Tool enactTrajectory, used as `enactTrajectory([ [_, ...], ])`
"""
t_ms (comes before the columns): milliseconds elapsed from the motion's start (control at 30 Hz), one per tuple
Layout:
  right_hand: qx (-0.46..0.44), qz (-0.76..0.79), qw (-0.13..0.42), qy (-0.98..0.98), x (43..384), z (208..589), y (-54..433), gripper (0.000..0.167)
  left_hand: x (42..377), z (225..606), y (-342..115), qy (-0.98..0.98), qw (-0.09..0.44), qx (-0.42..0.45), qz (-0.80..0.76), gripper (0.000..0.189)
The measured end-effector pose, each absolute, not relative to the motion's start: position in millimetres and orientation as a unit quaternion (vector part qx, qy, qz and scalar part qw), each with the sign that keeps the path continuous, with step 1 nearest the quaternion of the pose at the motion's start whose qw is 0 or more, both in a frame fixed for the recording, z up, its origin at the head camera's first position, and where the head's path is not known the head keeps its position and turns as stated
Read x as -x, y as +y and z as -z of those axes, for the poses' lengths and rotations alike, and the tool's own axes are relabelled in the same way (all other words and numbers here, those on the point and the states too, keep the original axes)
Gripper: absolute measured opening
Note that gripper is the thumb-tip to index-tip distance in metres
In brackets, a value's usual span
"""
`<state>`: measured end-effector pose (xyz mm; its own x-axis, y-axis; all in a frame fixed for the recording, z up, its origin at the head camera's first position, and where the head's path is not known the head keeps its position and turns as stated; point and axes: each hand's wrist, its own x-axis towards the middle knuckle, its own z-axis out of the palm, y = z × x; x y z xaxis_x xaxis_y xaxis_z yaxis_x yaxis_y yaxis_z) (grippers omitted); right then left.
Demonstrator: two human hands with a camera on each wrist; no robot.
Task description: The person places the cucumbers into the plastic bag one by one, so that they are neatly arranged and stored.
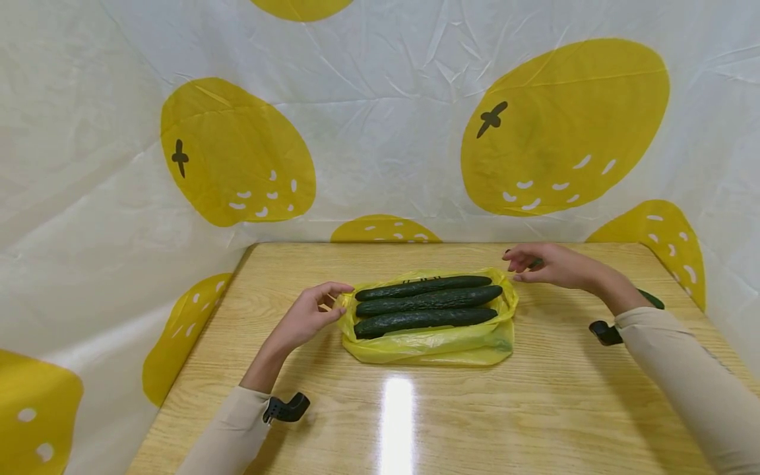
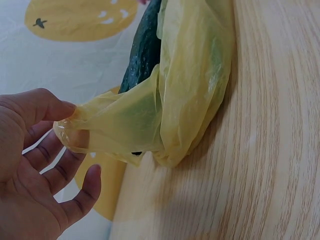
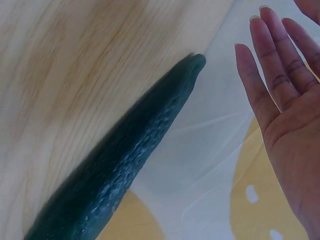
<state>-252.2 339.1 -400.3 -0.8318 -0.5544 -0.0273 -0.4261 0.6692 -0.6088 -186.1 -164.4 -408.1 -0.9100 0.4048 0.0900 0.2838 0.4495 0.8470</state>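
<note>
A yellow plastic bag [image 1: 427, 349] lies on the table with its opening spread, and three long dark green cucumbers [image 1: 427, 303] lie side by side in it. My left hand [image 1: 309, 315] pinches the bag's left rim between thumb and fingers; in the left wrist view the thin film [image 2: 115, 120] stretches from the fingertips. Past the bag's right end is my right hand [image 1: 549, 265], its fingers relaxed and holding nothing. Another cucumber [image 3: 125, 145] lies on the table beside it, mostly hidden behind the right hand and forearm in the head view.
The wooden table [image 1: 451, 415] reaches back to a white sheet [image 1: 386, 145] printed with yellow fruit, which also hangs along both sides. Each wrist carries a black camera mount, such as the left one [image 1: 286, 408]. A bright reflection marks the table's front.
</note>
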Motion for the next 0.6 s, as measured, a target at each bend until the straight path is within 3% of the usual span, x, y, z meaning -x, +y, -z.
enactTrajectory([
  [600,0.252,0.294,0.091,0.917,249,402,370,0.046,187,408,-166,0.849,0.062,-0.205,-0.483,0.037],
])
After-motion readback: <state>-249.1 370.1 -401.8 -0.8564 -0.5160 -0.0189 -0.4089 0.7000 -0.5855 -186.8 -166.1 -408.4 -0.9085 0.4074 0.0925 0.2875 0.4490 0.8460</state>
